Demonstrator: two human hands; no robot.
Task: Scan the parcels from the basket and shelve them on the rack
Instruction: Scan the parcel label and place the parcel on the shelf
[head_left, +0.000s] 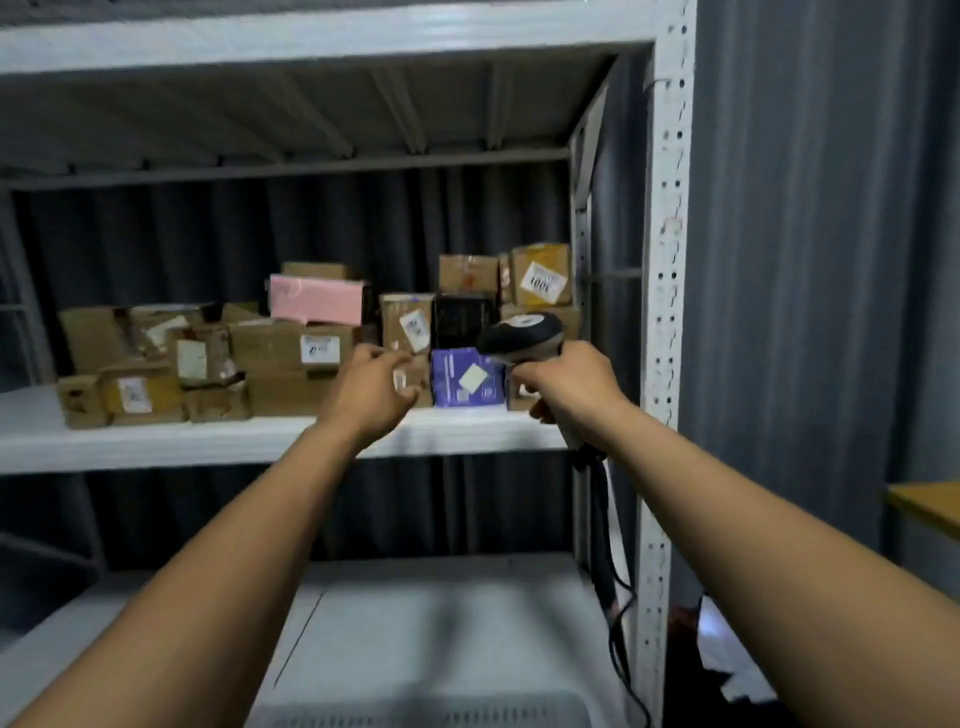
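1. While I am reaching both arms toward the middle shelf of the white perforated metal rack (667, 260), my left hand (371, 387) is hovering just in front of the stacked parcels. Its fingers (400, 361) are lying loosely curled and apart, gripping nothing.
2. My right hand (566, 384) is clamping its fingers (524, 371) round the handle of the black-and-grey handheld barcode scanner (524, 335), whose head is pointing toward the right end of the shelf.
3. The scanner's thin black cable (613, 571) is hanging down beside the rack's front upright.
4. The small purple cardboard box (467, 384) is sitting at the shelf's front edge, showing between my two hands, and the black box (464, 319) is standing just above it.
5. Further left, the flat pink parcel (316, 300) is lying on top of brown cartons.
6. The brown cardboard box labelled 1001 (543, 280) is sitting at the top right of the pile.
7. A grey pleated curtain (805, 260) is hanging behind and to the right of the rack.
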